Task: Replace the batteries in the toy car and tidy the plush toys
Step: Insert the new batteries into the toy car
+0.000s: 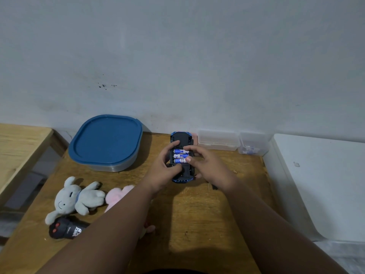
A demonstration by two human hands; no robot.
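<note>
Battery step in hand: toy car [180, 138] belly-up on the table [197, 214], three batteries [180, 156] in its open bay.
The left hand [166, 169] grips the car; the right hand [205, 165] pinches the batteries between curled thumb and forefinger. Likely next: seat them firmly, close up. The plush toys [79, 198] lie untidied, front left.

The toy car [182, 137] lay underside up on the table [197, 214], gripped between the left hand [166, 169] and right hand [209, 165], with 3 batteries [180, 155] side by side in its open bay. Left of the car, a lidded container [106, 141] sat against the wall [177, 66]. Right of the car's far end, 2 small boxes [218, 140] stood side by side along the wall. Nearer than the car and to its left lay 3 plush toys [79, 198] close together. Further right of the car, beyond the table edge, was a cabinet top [316, 184].
</note>
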